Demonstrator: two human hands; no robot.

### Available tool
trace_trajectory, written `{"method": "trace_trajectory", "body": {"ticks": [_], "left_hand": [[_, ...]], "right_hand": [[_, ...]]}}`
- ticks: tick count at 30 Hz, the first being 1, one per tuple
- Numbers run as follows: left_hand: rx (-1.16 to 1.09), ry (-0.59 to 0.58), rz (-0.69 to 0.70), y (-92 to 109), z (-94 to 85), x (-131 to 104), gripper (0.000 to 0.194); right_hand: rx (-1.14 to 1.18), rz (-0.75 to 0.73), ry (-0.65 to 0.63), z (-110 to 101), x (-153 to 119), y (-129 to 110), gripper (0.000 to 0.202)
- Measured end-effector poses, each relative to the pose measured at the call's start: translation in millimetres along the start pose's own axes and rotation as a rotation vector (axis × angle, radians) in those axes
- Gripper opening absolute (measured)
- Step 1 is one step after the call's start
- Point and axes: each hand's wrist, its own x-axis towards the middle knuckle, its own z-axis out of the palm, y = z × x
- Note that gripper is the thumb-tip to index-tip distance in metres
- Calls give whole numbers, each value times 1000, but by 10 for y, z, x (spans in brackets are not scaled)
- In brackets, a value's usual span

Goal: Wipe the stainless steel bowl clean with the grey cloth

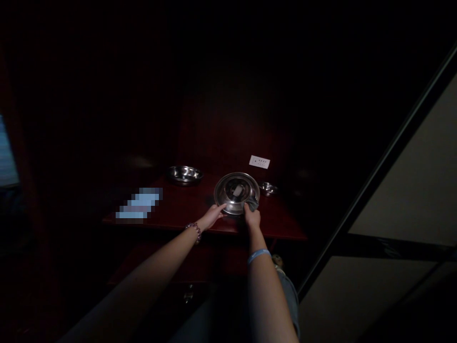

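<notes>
A round, shiny steel dish (228, 182) with a pale oblong patch at its middle is tilted up towards me above the dark red shelf. My left hand (213, 217) grips its lower left rim, the thumb on the face and fingers beneath. At the lower right rim, my right hand (252, 217) is closed on a dark grey cloth (253, 204), which presses against the dish. Whether the right fingers also hold the rim underneath is hidden.
The red shelf (193, 200) carries a steel bowl (184, 180) at back left and a smaller one (267, 192) behind the dish. A blurred-out bluish rectangle (139, 205) lies left. On the back wall sits a white socket plate (259, 162). A dark-edged pale panel (400, 190) slants at right.
</notes>
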Motion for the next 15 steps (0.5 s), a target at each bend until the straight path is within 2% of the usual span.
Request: {"method": "trace_trajectory", "body": {"ticks": [4, 15], "left_hand": [[-19, 4, -22, 8, 14, -4, 23], [-53, -11, 16, -42, 31, -2, 24]], "right_hand": [[143, 151, -71, 44, -26, -46, 48], [525, 222, -84, 338, -88, -91, 45]]}}
